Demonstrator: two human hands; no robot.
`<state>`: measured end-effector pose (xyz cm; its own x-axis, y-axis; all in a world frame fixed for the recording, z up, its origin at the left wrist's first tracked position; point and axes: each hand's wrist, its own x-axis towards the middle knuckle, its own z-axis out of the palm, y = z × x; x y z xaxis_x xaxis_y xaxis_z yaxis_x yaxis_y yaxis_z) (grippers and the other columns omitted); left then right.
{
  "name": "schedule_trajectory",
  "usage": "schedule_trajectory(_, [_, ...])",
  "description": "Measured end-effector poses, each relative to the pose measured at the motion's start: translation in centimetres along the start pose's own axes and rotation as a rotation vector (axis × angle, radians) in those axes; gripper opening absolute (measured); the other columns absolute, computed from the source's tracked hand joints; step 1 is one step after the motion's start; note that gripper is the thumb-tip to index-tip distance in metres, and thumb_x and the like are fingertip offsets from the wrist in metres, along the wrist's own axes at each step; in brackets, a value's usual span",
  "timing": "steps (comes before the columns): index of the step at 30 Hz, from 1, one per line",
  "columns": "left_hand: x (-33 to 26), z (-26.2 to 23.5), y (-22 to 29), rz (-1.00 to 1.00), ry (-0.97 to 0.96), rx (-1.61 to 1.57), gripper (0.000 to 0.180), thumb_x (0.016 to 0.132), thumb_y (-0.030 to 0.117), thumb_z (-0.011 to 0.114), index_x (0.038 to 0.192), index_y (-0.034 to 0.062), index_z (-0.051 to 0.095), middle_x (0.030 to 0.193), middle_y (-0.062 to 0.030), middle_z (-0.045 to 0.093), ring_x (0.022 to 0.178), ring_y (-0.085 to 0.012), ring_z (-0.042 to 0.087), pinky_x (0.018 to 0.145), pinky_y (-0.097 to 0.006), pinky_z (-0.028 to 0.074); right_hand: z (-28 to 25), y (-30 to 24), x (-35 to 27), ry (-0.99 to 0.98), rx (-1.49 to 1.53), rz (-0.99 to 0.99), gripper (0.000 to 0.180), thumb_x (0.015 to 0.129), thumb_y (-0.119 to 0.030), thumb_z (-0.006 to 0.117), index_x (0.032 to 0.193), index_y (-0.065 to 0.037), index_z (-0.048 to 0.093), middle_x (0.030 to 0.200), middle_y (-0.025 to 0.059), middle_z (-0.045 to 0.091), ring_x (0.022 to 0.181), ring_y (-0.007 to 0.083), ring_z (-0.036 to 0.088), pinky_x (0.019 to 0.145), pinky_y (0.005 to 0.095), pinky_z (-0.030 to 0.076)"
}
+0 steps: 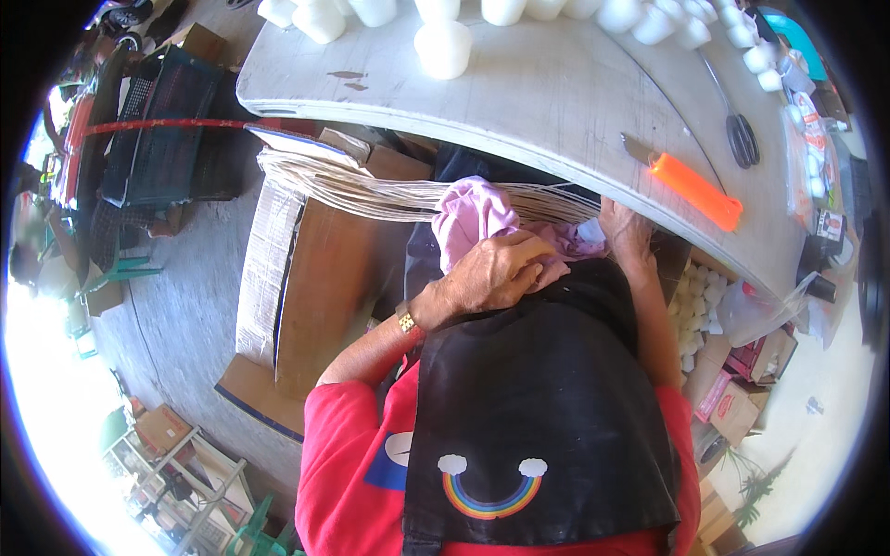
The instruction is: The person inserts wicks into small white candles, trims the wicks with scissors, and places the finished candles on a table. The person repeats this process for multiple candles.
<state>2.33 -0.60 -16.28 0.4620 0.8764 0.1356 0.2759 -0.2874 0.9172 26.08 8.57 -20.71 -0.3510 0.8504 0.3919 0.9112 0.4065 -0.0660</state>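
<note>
Over my lap lies a bundle of long, thin, pale strands [362,190], reaching left past the table edge. A pink cloth [473,218] is draped over the middle of the bundle. My left hand [501,273], with a gold watch at the wrist, is closed with curled fingers on the near side of this cloth. Beside the cloth's right end, my right hand [627,236] is up against the underside of the table edge, close to the strands. Its fingers are partly hidden, so what it grips cannot be made out. A small white piece [591,231] shows between cloth and right hand.
Above my hands is a pale table [528,111] holding several white cups [443,49], an orange-handled knife [691,190] and black-handled scissors [742,139]. A large open cardboard box [320,287] stands left. More white pieces [697,306] and boxes [737,408] are at right.
</note>
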Motion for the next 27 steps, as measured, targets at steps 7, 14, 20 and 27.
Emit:
schedule_trajectory(7, [1.5, -0.6, -0.5, 0.059, 0.200, 0.148, 0.017, 0.084, 0.003, 0.059, 0.100, 0.0013, 0.064, 0.095, -0.0154, 0.065, 0.079, -0.0321, 0.066, 0.066, -0.039, 0.054, 0.5, -2.3, -0.2, -0.164, 0.114, -0.075, 0.015, 0.087, -0.017, 0.059, 0.095, -0.007, 0.066, 0.088, 0.0153, 0.066, 0.082, 0.0353, 0.062, 0.074, 0.0462, 0.048])
schedule_trajectory(14, [3.5, -1.0, -1.0, -0.028, 0.275, 0.277, 0.024, 0.083, 0.005, 0.059, 0.106, 0.0058, 0.064, 0.097, -0.0144, 0.063, 0.076, -0.0317, 0.066, 0.062, -0.038, 0.054, -1.9, -3.2, 0.2, -0.098, 0.319, -0.051, 0.012, 0.085, -0.010, 0.062, 0.093, -0.006, 0.070, 0.092, 0.0165, 0.067, 0.078, 0.0355, 0.065, 0.071, 0.0443, 0.052])
schedule_trajectory(20, [4.4, -1.4, -0.6, 0.051, 0.261, 0.478, 0.022, 0.079, 0.012, 0.062, 0.100, 0.0041, 0.062, 0.090, -0.0135, 0.062, 0.064, -0.0301, 0.066, 0.054, -0.039, 0.053, -4.9, -5.0, 0.6, -0.065, 0.335, -0.065, 0.007, 0.084, -0.006, 0.063, 0.091, -0.004, 0.065, 0.086, 0.0150, 0.065, 0.075, 0.0354, 0.063, 0.066, 0.0409, 0.051])
schedule_trajectory(27, [4.2, -3.8, -2.3, 0.130, 0.317, 0.770, 0.014, 0.073, 0.010, 0.063, 0.085, 0.0040, 0.059, 0.079, -0.0119, 0.062, 0.062, -0.0270, 0.066, 0.061, -0.041, 0.055, -9.6, -5.7, 0.5, -0.059, 0.457, -0.080, 0.006, 0.088, -0.005, 0.059, 0.093, -0.002, 0.062, 0.080, 0.0134, 0.062, 0.069, 0.0331, 0.062, 0.061, 0.0383, 0.050])
